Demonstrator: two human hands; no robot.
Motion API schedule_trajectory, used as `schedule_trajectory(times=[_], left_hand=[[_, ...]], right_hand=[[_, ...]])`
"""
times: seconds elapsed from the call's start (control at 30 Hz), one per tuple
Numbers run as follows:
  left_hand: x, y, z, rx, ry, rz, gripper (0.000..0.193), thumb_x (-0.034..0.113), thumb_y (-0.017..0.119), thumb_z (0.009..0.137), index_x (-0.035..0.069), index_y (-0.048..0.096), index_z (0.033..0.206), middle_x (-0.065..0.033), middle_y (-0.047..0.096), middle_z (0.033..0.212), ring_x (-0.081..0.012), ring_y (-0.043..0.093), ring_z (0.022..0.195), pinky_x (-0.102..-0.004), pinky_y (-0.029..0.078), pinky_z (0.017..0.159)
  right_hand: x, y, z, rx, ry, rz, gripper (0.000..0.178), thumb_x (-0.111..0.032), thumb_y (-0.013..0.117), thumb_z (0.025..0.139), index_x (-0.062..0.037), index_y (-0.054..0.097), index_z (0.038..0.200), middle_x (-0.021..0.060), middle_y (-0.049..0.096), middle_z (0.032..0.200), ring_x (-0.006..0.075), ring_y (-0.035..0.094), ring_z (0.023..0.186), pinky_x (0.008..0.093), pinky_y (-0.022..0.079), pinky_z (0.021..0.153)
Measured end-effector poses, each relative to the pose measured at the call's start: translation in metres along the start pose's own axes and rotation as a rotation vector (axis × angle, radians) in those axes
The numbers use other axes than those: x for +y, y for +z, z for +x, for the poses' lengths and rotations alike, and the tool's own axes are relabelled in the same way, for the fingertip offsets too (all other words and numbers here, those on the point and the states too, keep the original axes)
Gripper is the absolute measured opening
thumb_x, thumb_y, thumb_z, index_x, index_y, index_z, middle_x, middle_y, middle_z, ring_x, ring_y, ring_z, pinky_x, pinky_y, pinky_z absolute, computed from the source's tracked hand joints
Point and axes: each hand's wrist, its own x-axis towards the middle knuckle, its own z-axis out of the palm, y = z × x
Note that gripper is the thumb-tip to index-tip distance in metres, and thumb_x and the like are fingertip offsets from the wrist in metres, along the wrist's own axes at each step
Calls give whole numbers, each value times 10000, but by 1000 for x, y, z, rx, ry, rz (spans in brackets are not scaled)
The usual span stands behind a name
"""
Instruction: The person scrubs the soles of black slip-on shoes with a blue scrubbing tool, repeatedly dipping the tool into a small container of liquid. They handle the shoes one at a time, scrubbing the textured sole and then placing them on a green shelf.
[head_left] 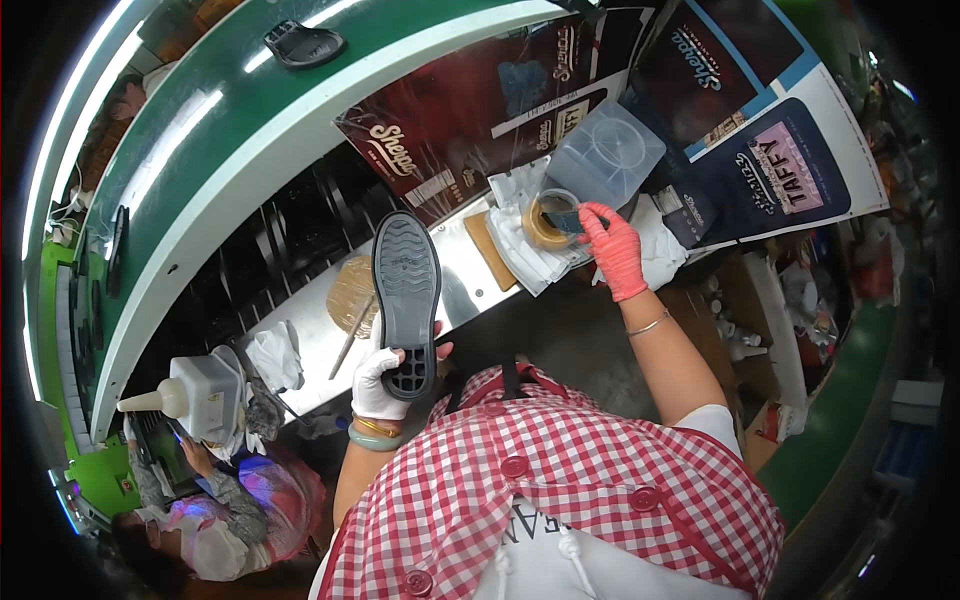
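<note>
My left hand (378, 387), in a white fingertip-less glove, grips a black shoe sole (408, 270) by its heel end. The sole stands lengthwise away from me, with a wavy pattern over its wide part and open cells at the heel. At the right, my right hand (613, 252) wears a coral-red glove. Its fingers are pinched together at the rim of a clear plastic cup (535, 232) with yellowish stuff inside. A dark, flat piece shows within the cup; whether my fingers hold it or some thin handle is not clear. White cloths (512, 235) lie beneath the cup.
A clear plastic box (608, 150) stands behind the cup, before printed cardboard (470, 110). On the metal ledge (455, 262) lie a brown round pad (352, 292) and thin rod (350, 343). A nozzled bottle (208, 398) stands left, near a co-worker (240, 510). A green conveyor (185, 130) curves behind.
</note>
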Motion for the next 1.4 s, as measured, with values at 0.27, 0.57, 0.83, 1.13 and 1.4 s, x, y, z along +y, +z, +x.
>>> schedule_trajectory(times=[0.27, 0.57, 0.83, 1.13, 1.4], left_hand=[[-33, -62, 32, 35, -259, -66, 480, 343, 402, 952, 24, 430, 1309, -192, 538, 1228, -348, 549, 1120, -421, 519, 842], [-45, -66, 50, 72, -298, -64, 476, 268, 358, 966, 132, 281, 1417, -140, 485, 1298, -314, 572, 1091, -391, 522, 822], [-50, -80, 49, 57, -262, -98, 581, 470, 335, 963, 132, 260, 1429, -145, 483, 1298, -310, 578, 1068, -380, 537, 800], [-47, -43, 37, -91, -130, -26, 815, 680, 338, 867, 79, 269, 1413, -168, 483, 1264, -317, 583, 1049, -404, 530, 821], [-50, -25, 28, -163, -133, 1, 852, 709, 320, 851, 110, 209, 1447, -148, 460, 1291, -309, 584, 1037, -375, 515, 830]], right_hand=[[9, 0, 11, 16, 73, 53, 309, -291, 632, 876, -43, 644, 1059, 7, 636, 841, 76, 566, 621, 224, 448, 569], [13, -2, 14, -1, 81, 59, 290, -292, 639, 872, -63, 652, 1051, -7, 628, 789, 54, 565, 620, 199, 399, 525], [22, -11, 5, -41, 225, 317, 279, -283, 599, 904, -42, 630, 1041, 23, 620, 753, 54, 571, 553, 162, 378, 451], [-79, 55, -88, -341, 149, 367, 237, -240, 548, 934, -32, 616, 1026, 43, 650, 821, 78, 613, 603, 169, 444, 496], [-82, 60, -99, -349, 107, 315, 246, -239, 554, 928, -23, 632, 1014, 37, 645, 826, 81, 613, 622, 180, 442, 500]])
